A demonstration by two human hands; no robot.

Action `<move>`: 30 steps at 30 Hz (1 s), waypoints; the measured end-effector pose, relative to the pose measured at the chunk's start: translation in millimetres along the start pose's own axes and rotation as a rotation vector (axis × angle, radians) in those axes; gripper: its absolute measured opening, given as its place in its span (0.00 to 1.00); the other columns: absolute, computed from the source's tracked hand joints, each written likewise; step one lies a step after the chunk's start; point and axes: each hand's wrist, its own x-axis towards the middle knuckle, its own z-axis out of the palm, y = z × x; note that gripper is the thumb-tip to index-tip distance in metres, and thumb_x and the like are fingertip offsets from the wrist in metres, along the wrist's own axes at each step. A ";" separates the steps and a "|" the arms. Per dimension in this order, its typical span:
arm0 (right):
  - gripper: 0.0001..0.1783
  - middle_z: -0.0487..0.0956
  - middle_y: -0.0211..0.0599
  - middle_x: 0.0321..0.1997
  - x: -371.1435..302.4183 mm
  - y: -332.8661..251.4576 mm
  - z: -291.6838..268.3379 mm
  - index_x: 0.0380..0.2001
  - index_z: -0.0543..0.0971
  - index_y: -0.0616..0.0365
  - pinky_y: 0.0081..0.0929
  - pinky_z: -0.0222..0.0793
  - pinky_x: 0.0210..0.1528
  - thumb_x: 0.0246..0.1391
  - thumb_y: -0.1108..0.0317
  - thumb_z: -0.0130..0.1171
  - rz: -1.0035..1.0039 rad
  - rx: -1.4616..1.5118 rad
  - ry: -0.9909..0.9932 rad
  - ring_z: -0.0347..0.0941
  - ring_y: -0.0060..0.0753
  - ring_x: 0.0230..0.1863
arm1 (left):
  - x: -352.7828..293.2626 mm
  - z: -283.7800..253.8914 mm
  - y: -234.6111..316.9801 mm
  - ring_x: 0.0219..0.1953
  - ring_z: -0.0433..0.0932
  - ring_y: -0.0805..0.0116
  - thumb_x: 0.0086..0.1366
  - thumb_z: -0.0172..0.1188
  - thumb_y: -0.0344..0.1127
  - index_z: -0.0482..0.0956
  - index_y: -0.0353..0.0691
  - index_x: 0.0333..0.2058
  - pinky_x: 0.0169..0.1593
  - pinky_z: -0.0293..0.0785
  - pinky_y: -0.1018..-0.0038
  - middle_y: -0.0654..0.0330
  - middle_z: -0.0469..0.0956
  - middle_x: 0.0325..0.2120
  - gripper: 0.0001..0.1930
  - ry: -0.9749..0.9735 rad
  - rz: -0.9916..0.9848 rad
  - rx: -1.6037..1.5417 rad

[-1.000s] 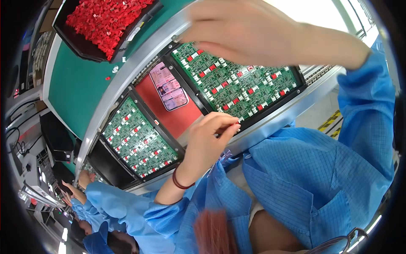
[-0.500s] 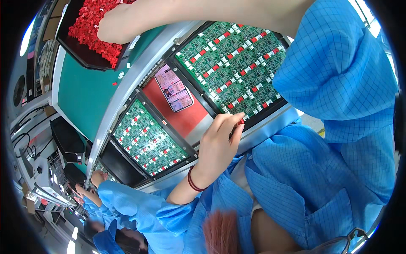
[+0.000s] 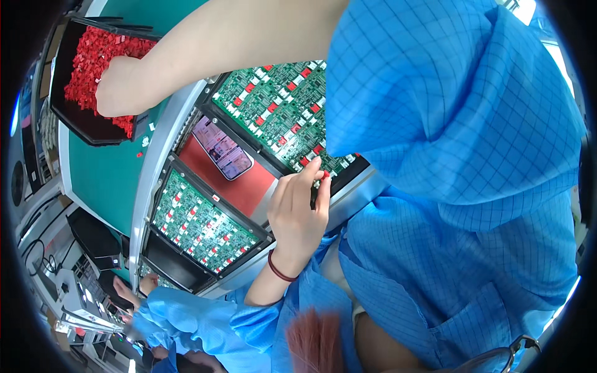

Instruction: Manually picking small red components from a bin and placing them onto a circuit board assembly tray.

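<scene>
My left hand [image 3: 297, 208], with a dark red band at its wrist, is at the near edge of a framed panel of green circuit boards [image 3: 261, 124]. Its thumb and forefinger pinch a small red connector [image 3: 326, 176]. White and red connectors sit in rows on the boards. Across the panel stretches my right arm, and its blue checked sleeve covers the panel's right part. My right hand [image 3: 121, 87] is down in a black bin [image 3: 87, 127] among many small red connectors [image 3: 93, 56]; its fingers are hidden.
A phone with a lit screen [image 3: 224, 149] lies on a red surface [image 3: 249, 193] between the panels. Left of it is a second framed board panel [image 3: 199, 224]. Loose white and red bits lie on the green mat [image 3: 99, 180]. A co-worker's hands [image 3: 130, 289] show at lower left.
The view has shifted, so the bench and bin appear further left and lower. My right hand stays in the bin. My left hand still pinches the red connector, slightly lifted from the panel's edge.
</scene>
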 end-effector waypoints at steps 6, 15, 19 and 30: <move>0.08 0.79 0.42 0.30 8.9 7.8 6.6 0.27 0.78 0.62 0.43 0.72 0.27 0.42 0.72 0.53 0.019 0.020 -0.004 0.77 0.46 0.34 | -0.5 15.1 0.4 0.28 0.74 0.67 0.49 0.64 0.24 0.72 0.36 0.40 0.31 0.70 0.72 0.63 0.75 0.25 0.18 0.006 0.100 0.017; 0.08 0.79 0.43 0.30 5.3 1.8 1.8 0.27 0.78 0.62 0.43 0.72 0.28 0.42 0.73 0.53 0.045 0.057 -0.003 0.77 0.47 0.34 | 7.4 17.4 10.8 0.26 0.72 0.67 0.49 0.63 0.27 0.72 0.38 0.32 0.29 0.66 0.71 0.64 0.74 0.23 0.11 0.008 0.042 0.071; 0.08 0.79 0.43 0.30 11.6 5.2 5.9 0.28 0.78 0.62 0.43 0.73 0.28 0.41 0.74 0.53 0.059 0.073 -0.002 0.77 0.47 0.34 | 8.6 17.8 10.0 0.26 0.72 0.66 0.50 0.63 0.28 0.71 0.39 0.27 0.28 0.66 0.71 0.63 0.73 0.21 0.08 0.015 0.057 0.024; 0.08 0.79 0.45 0.30 3.9 2.0 -4.7 0.28 0.78 0.63 0.44 0.73 0.29 0.41 0.75 0.53 0.059 0.119 0.030 0.76 0.48 0.35 | 8.5 11.8 13.1 0.27 0.71 0.70 0.53 0.60 0.29 0.73 0.38 0.37 0.30 0.66 0.72 0.64 0.71 0.20 0.12 -0.068 0.068 0.161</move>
